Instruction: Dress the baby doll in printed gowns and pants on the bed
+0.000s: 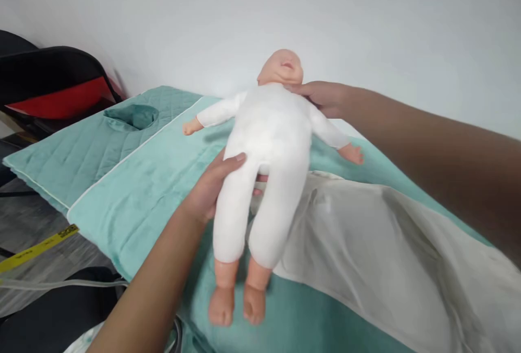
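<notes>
A baby doll [271, 130] with a white cloth body and bare plastic head, hands and feet is held face up above a teal covered surface. Its head points toward the wall and its feet toward me. My left hand [217, 182] wraps around the doll's thigh on the left, thumb on top and fingertips showing between the legs. My right hand [321, 95] grips the doll by the shoulder and neck on the right; most of its fingers are hidden behind the doll.
A teal blanket [154, 174] covers the surface, with a quilted teal piece [81, 152] at its far left. Grey-white cloth [345, 239] lies rumpled at right. Black chairs [57, 65], one holding something red, stand left. A yellow strip [38, 247] hangs near the edge.
</notes>
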The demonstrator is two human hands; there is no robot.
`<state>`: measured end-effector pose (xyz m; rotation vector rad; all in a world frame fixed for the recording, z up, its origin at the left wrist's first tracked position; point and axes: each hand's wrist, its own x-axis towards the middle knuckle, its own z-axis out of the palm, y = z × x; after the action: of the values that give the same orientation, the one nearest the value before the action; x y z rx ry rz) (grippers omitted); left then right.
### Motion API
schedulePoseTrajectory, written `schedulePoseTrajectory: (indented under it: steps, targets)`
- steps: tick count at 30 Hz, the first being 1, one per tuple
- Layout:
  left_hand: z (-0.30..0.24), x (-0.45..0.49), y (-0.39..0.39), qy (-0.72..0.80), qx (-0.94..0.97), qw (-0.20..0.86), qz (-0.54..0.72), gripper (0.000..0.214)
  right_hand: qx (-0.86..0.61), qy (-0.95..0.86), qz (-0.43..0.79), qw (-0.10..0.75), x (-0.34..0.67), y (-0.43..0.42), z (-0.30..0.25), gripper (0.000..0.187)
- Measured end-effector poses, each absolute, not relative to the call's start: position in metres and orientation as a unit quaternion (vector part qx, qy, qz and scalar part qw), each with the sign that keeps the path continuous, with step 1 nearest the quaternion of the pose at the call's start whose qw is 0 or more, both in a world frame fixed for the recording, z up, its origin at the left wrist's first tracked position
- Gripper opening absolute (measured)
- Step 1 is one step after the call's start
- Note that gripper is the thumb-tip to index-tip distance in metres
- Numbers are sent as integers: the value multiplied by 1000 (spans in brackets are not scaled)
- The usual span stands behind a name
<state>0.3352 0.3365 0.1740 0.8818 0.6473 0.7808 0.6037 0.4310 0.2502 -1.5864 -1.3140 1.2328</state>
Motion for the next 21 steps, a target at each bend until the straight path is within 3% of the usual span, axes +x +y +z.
schedulePoseTrajectory:
  steps: [2,4,8,13,17,21]
  targets:
    - [183,352,306,263,407,798,357,64,-587,-489,557,327,618,396,273,64]
    - [187,371,273,231,400,819,341,69,-607,-475,546,328,635,357,284,70]
    - [178,405,208,200,384,856,283,68,-650,-471,500,324,674,279,272,36]
    - [146,428,153,197,369,877,236,66,-678,-466,492,284,703,203,224,48]
    - [128,432,140,214,354,884,218,70,-747,-484,380,249,709,181,197,68]
    - [126,427,152,247,411,856,194,63,-819,-520,209,118,711,182,200,85]
